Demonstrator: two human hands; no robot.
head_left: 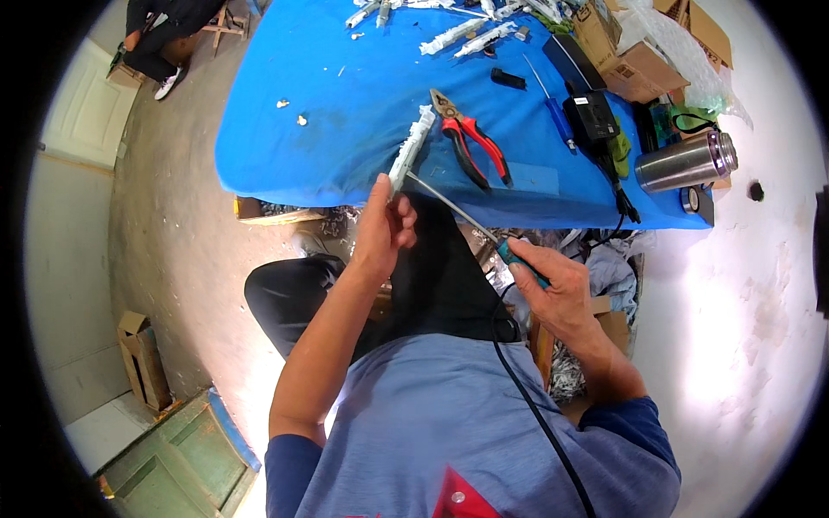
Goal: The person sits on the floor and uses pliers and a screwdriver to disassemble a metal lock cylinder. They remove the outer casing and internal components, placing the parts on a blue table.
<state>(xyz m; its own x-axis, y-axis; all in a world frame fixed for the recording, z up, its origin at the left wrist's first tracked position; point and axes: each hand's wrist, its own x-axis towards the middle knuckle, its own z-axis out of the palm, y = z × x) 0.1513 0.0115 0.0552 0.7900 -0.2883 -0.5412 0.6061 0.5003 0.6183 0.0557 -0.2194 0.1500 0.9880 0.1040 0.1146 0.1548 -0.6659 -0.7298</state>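
My left hand [385, 226] is closed round the lower end of a long white plastic part [413, 145], which tilts up over the near edge of the table. In my right hand [553, 283] is the teal handle of a screwdriver [456, 210]. Its thin metal shaft reaches up and left, and the tip meets the white part just above my left fingers. Whether the tip sits in a screw is too small to tell. Pliers [471, 138] with red and black handles lie on the blue cloth just right of the white part.
Several more white parts [466, 36] lie at the back of the blue-covered table [285, 155]. A blue screwdriver [560, 123], a black adapter [591, 116], a steel flask [682, 164] and cardboard boxes [639, 69] crowd its right side. Another person [164, 39] sits at the far left.
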